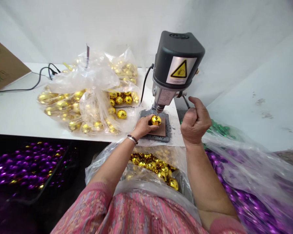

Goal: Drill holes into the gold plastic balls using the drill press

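The left hand (143, 126) reaches forward over the tabletop (19, 113) edge, and its fingers (148, 119) are clamped on a gold ball (156, 120). They hold the ball on a brown pad (162, 130) that lies on the grey base (158, 138) of a small drill (177, 65). The ball sits right under the drill's spindle, whose tip touches its top. A bracelet (132, 139) circles the left wrist. The right hand (195, 125) is raised just right of the base, its fingers (188, 122) curled into a fist round the thin lever (185, 101) that runs out from the drill's side, thumb up. The lever's end is hidden in the fist. The drill's dark head carries a yellow warning label, and a black cable (144, 83) leaves its back. Left of the drill, clear bags (88, 97) full of gold balls lie heaped on the tabletop. Behind them another cable (39, 79) trails toward a cardboard box (2, 65) at the far left. Below the tabletop edge, between the person's forearms, an open bag (151, 165) holds more gold balls. Purple balls (26, 165) fill a dark tray at lower left, and a big clear bag (246, 195) of purple ones lies at the right, with green ones (219, 128) just behind the right hand.
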### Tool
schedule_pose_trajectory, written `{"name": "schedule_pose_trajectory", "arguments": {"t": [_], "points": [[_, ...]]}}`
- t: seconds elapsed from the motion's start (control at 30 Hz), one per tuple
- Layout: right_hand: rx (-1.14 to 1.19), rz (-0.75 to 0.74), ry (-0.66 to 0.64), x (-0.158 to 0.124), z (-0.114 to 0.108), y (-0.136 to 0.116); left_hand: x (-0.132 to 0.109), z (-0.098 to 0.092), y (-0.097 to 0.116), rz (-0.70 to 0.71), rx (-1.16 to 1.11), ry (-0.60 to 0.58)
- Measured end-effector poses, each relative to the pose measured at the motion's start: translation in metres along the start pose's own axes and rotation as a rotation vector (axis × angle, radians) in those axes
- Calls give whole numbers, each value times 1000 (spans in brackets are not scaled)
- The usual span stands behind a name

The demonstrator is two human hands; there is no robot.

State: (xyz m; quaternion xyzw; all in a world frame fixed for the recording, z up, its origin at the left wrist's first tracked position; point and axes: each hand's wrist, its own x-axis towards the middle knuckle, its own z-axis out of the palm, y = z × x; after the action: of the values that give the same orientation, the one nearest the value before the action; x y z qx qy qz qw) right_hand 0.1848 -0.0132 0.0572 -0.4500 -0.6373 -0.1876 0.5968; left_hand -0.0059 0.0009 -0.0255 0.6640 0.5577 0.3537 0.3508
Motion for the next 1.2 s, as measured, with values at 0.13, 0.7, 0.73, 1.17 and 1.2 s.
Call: {"name": "schedule_pose_trajectory", "arguments": {"t": [0.13, 0.7, 0.73, 1.17, 1.2], "points": [[-1, -53, 6, -4, 1, 0, 1, 1, -1, 4, -28, -24], [28, -11, -7, -15, 5, 7, 1, 2, -2, 12, -31, -45], [27, -13, -1, -16, 6, 8, 1, 2, -2, 10, -37, -40], [19, 54, 1, -9, 4, 3, 2, 2, -1, -1, -37, -26], [33, 69, 3, -2, 2, 0, 2, 3, -2, -5, -23, -19]]}}
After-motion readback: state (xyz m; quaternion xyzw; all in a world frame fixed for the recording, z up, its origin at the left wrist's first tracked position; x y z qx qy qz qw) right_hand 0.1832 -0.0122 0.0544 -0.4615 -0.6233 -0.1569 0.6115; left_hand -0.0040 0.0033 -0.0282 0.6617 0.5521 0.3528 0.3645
